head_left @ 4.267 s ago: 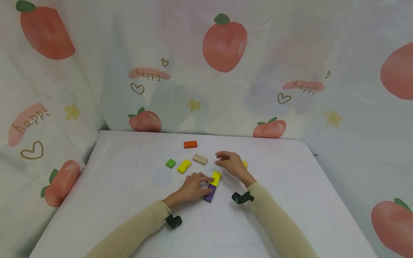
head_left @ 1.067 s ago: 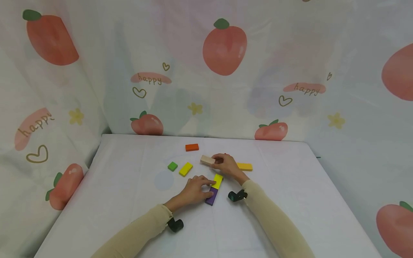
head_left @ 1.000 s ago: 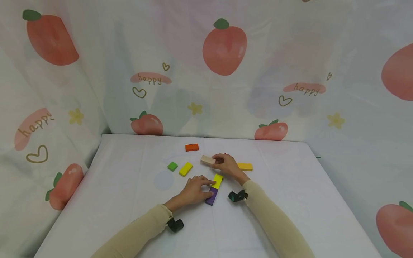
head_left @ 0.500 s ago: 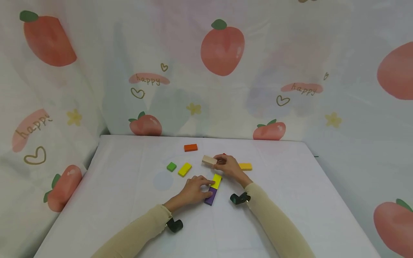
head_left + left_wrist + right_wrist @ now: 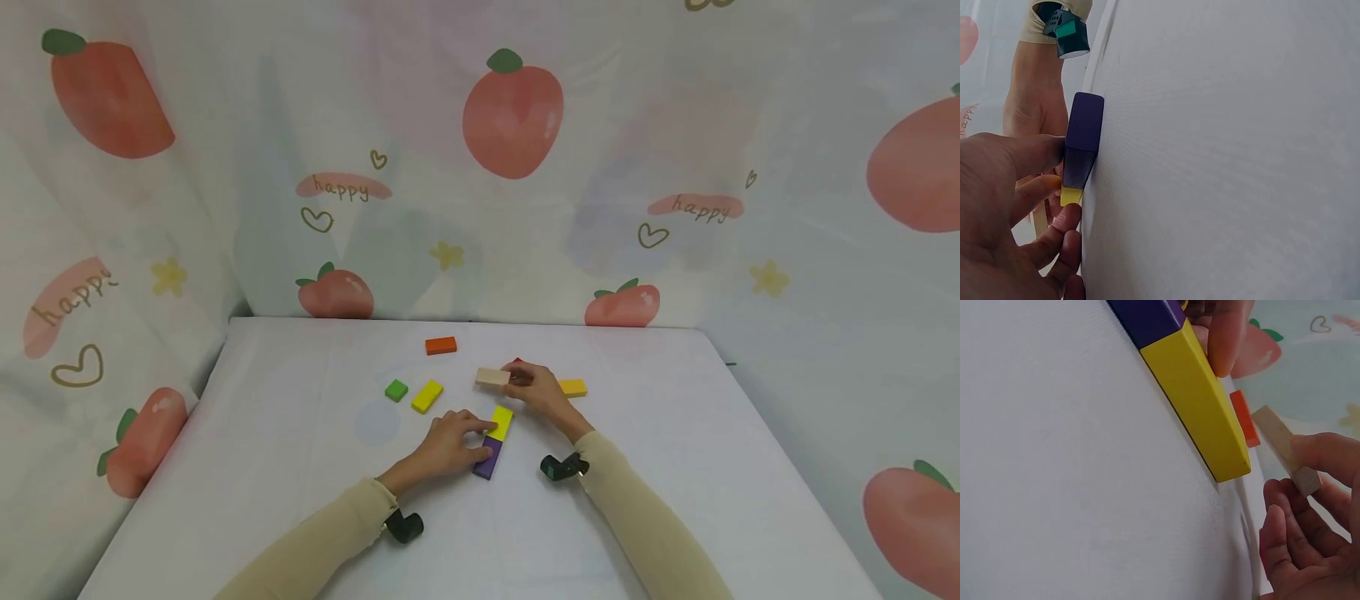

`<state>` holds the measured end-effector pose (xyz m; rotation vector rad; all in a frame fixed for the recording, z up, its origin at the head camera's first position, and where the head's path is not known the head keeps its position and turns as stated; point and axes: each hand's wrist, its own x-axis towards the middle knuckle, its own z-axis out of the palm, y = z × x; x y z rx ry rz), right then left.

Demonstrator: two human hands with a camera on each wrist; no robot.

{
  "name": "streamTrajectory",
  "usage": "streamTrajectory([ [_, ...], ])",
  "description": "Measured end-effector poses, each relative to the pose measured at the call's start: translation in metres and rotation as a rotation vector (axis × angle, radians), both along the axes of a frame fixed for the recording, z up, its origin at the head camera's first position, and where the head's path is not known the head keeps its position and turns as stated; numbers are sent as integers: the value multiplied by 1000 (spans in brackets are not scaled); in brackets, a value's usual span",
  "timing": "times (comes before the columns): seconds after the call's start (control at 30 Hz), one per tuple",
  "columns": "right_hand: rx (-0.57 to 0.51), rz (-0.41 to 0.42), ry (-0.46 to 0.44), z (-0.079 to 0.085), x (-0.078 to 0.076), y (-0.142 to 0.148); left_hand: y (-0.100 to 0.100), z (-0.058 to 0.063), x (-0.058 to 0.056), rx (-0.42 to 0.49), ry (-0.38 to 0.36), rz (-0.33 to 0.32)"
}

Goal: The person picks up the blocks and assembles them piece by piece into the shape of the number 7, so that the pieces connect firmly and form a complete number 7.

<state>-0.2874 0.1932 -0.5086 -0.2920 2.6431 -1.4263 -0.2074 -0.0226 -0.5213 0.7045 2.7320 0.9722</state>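
Note:
My right hand [image 5: 542, 392] pinches a beige wooden block [image 5: 492, 377] between thumb and fingers. In the right wrist view that block [image 5: 1277, 434] slants out from the fingertips, beyond the end of the yellow block. My left hand [image 5: 447, 442] touches two blocks laid end to end on the table: its thumb is at the side of the purple block [image 5: 487, 459], its index fingertip at the yellow block [image 5: 502, 420]. Seen from the left wrist, the purple block [image 5: 1085, 125] stands in front and hides most of the yellow one [image 5: 1071, 197].
On the white table [image 5: 360, 508] lie an orange block [image 5: 441, 346] at the back, a small green block [image 5: 396, 390] and another yellow block [image 5: 427, 397]. A darker yellow block [image 5: 573, 387] and a bit of red [image 5: 517, 361] show behind my right hand. Fruit-printed cloth surrounds the table.
My right hand has taken hold of the beige block, which lay on the table seconds ago. In the last second it has shifted slightly right and turned. The left hand stays by the purple and yellow blocks.

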Motion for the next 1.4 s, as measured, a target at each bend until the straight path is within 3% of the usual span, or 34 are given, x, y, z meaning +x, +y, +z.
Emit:
streamTrajectory([
  [0.3,-86,21,31,-1,3,10,0,-1,0,-1,-4,5],
  [0.47,-121,2,-20,-1,2,15,1,0,0,-3,-14,14],
  [0.67,-136,-21,-56,-1,2,17,2,2,1,-2,-15,18],
  [1.4,-150,-66,-37,-10,9,16,3,2,2,-6,-35,28],
])
